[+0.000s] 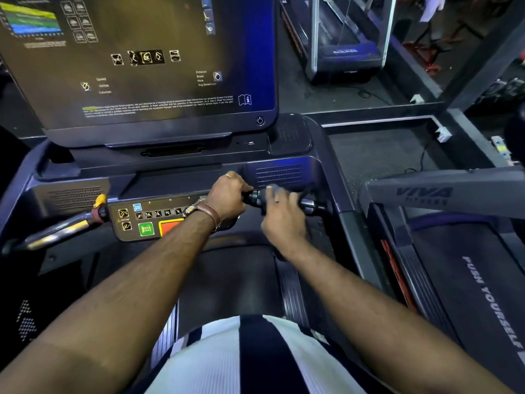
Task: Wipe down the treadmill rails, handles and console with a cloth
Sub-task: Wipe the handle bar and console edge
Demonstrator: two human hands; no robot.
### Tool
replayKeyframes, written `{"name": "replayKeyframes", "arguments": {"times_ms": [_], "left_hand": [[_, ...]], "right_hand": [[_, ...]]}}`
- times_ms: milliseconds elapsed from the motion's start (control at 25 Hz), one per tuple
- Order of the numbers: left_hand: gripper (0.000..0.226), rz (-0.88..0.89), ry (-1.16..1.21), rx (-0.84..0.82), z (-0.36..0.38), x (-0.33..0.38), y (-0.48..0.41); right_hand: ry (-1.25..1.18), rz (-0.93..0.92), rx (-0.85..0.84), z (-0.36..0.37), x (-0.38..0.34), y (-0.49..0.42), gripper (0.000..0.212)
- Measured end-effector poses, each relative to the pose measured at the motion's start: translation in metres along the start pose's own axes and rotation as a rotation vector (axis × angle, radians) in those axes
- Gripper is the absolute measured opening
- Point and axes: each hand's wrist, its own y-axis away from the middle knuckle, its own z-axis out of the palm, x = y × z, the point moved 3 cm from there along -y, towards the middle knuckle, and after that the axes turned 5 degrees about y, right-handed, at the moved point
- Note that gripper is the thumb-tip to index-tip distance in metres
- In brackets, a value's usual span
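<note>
I stand on a dark treadmill facing its large console screen [159,66]; a button panel [147,220] with a green and an orange key sits below it. The right handle [312,206], a short black and chrome bar, sticks out beside the panel. My left hand [227,197], with a brown strap at the wrist, is closed around the handle's inner end. My right hand [281,223] wraps the bar just to the right, pressing a dark grey cloth [271,190] on it; the cloth is blurred and mostly hidden. The left handle [62,228] is untouched.
A second treadmill [454,251], marked "PUSH YOURSELF", stands close on the right, its grey arm [426,194] reaching toward my handle. Beyond the console are a dark floor, cables [426,155], a metal frame [349,38] and other gym gear.
</note>
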Motion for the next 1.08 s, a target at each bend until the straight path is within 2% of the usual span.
{"name": "replayKeyframes", "arguments": {"times_ms": [80,160,280,360,400,560,640,760,840,920,1080], "left_hand": [[0.027,0.004,0.008,-0.007,-0.001,-0.001,0.001],[0.027,0.026,-0.013,-0.017,0.0,-0.001,0.003],[0.024,0.063,-0.052,-0.004,0.003,0.002,0.004],[0.018,0.06,-0.075,0.004,0.004,0.005,0.006],[0.016,0.051,-0.077,0.015,0.004,0.005,0.007],[0.023,0.001,0.007,0.133,0.002,0.002,0.011],[0.023,0.021,0.019,0.159,0.002,0.002,0.013],[0.014,0.031,0.003,0.178,0.003,0.001,0.014],[0.014,0.031,0.011,0.184,0.004,0.001,0.014],[0.015,0.02,0.014,0.191,0.005,0.002,0.014],[0.025,-0.003,0.017,0.199,0.01,0.001,0.016]], "right_hand": [[0.053,-0.213,0.02,0.004,0.001,0.005,0.077],[0.11,-0.288,-0.012,0.009,0.034,0.012,0.081],[0.169,-0.123,-0.079,0.003,0.086,0.018,0.079],[0.093,-0.001,-0.11,-0.002,0.082,0.011,0.073],[0.048,-0.018,-0.099,-0.006,0.064,0.005,0.072],[0.025,-0.29,0.005,-0.003,-0.018,-0.006,0.074],[0.107,-0.379,-0.012,0.004,-0.015,-0.002,0.076],[0.288,-0.466,-0.02,0.015,0.032,0.012,0.082],[0.333,-0.405,-0.03,0.022,0.065,0.019,0.085],[0.343,-0.287,-0.108,0.023,0.087,0.026,0.085],[0.188,-0.027,-0.196,0.004,0.09,0.021,0.081]]}}
